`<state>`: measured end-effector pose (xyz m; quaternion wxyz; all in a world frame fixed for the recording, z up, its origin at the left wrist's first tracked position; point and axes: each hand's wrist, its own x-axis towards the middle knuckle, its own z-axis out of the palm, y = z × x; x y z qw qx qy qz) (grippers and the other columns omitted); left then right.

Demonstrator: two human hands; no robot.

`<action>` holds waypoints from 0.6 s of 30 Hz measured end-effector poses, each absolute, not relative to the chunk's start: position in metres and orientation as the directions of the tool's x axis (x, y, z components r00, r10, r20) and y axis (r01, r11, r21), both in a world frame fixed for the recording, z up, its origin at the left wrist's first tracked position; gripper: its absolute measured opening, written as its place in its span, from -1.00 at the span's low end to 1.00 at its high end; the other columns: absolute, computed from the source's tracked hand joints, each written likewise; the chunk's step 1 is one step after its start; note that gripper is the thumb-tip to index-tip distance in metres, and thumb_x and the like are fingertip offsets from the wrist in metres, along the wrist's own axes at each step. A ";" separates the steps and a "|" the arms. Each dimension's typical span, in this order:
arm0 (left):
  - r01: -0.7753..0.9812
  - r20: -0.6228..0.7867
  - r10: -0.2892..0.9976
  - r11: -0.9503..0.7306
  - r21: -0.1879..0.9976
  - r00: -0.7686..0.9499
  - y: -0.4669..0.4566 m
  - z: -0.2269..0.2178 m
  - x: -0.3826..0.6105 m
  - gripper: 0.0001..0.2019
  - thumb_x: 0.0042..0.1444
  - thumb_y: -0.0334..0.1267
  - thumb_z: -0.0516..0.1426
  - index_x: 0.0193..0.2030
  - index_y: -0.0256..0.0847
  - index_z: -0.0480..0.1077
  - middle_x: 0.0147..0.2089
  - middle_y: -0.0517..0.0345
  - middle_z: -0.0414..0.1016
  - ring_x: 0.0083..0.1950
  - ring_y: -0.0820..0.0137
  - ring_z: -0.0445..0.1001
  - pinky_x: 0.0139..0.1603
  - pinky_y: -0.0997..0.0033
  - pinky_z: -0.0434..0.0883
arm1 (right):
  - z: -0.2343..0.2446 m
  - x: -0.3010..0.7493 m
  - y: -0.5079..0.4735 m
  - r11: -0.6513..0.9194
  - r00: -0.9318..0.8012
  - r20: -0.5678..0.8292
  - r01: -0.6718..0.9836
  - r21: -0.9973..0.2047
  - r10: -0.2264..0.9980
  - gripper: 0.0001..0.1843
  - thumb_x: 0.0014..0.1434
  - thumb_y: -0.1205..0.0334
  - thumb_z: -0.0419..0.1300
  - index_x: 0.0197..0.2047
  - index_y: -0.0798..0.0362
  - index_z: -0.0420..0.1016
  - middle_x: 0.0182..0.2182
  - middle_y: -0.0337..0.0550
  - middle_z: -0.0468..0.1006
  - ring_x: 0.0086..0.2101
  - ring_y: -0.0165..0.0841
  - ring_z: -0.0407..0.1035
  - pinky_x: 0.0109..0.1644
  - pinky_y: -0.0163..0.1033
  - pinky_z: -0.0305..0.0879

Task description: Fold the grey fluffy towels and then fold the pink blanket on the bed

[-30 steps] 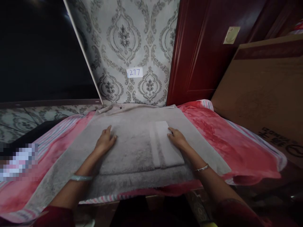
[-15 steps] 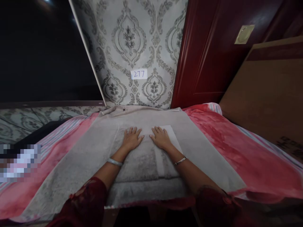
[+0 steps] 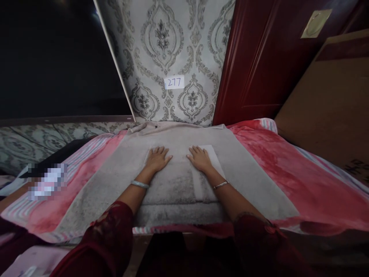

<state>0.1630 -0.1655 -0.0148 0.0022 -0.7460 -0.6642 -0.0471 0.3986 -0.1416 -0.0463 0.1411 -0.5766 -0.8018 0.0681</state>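
Note:
Flat on a folded grey towel point(image 3: 170, 188) rests my left hand point(image 3: 157, 158), palm down with its fingers spread, near the towel's far left part. My right hand point(image 3: 200, 158) lies palm down on the far right part, its fingers stretched out beside a smooth pale strip point(image 3: 216, 159) along the towel's right side. Neither hand grips anything. Beneath the towel is a wider light grey cloth point(image 3: 253, 184), rumpled along its back edge. That cloth lies over a red and pink blanket point(image 3: 282, 165) with a striped border.
A dark television screen point(image 3: 54, 57) stands at back left, and patterned wallpaper with a paper label point(image 3: 174, 82) reading 277 is behind. To the right are a dark red door panel point(image 3: 259, 57) and a large cardboard box point(image 3: 331, 104). Another person's forearm point(image 3: 14, 192) shows at the left edge.
My hands have slid slightly apart, both still flat on the towel. The view has shifted a little, and another person's forearm now shows more at the left.

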 end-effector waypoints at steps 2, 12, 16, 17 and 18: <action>0.995 0.065 0.997 -0.041 0.091 0.036 -0.170 -0.012 0.142 -0.40 0.38 0.08 -0.09 0.46 -0.11 0.18 0.55 -0.09 0.05 0.55 -0.05 -0.01 0.46 -0.28 -0.06 | -0.046 0.398 -0.141 0.329 -0.299 0.147 0.904 -0.273 0.943 -0.36 0.47 -0.10 -0.17 0.47 0.02 0.15 0.47 0.02 0.06 0.44 -0.17 -0.11 0.45 0.10 -0.22; 0.956 0.209 0.960 0.127 0.264 -0.185 -0.223 -0.023 0.080 -0.51 0.29 -0.14 -0.04 0.21 -0.32 0.46 0.15 -0.19 0.55 0.19 0.15 0.49 0.23 0.25 0.37 | -0.040 0.430 -0.163 0.221 -0.192 0.128 0.937 -0.269 0.973 -0.40 0.44 0.04 -0.04 0.45 0.06 0.18 0.46 0.10 0.08 0.42 -0.07 -0.07 0.42 0.18 -0.12; 0.894 0.095 0.959 0.211 0.396 -0.268 -0.231 -0.025 0.078 -0.55 0.27 -0.02 -0.02 -0.06 -0.28 0.57 -0.03 -0.17 0.64 0.03 0.11 0.58 -0.01 0.29 0.46 | -0.046 0.470 -0.186 0.039 0.016 0.163 0.943 -0.331 0.986 -0.43 0.40 0.06 0.01 0.38 0.11 0.28 0.29 0.24 0.35 0.25 0.01 0.25 0.24 0.11 0.20; 0.883 0.063 0.959 0.228 0.410 -0.277 -0.230 -0.024 0.078 -0.56 0.25 0.02 -0.01 -0.17 -0.25 0.57 -0.08 -0.17 0.65 0.01 0.07 0.59 -0.06 0.27 0.46 | -0.047 0.478 -0.190 -0.008 0.066 0.147 0.931 -0.366 0.987 -0.45 0.39 0.06 0.01 0.35 0.13 0.33 0.22 0.25 0.43 0.18 0.00 0.32 0.20 0.06 0.24; 0.871 0.036 0.957 0.244 0.427 -0.286 -0.227 -0.022 0.079 -0.57 0.23 0.06 0.02 -0.28 -0.22 0.56 -0.13 -0.18 0.66 -0.01 0.03 0.59 -0.09 0.25 0.46 | -0.049 0.485 -0.194 -0.047 0.104 0.122 0.915 -0.401 0.987 -0.47 0.40 0.06 0.00 0.31 0.14 0.37 0.15 0.23 0.50 0.12 -0.02 0.38 0.16 0.01 0.28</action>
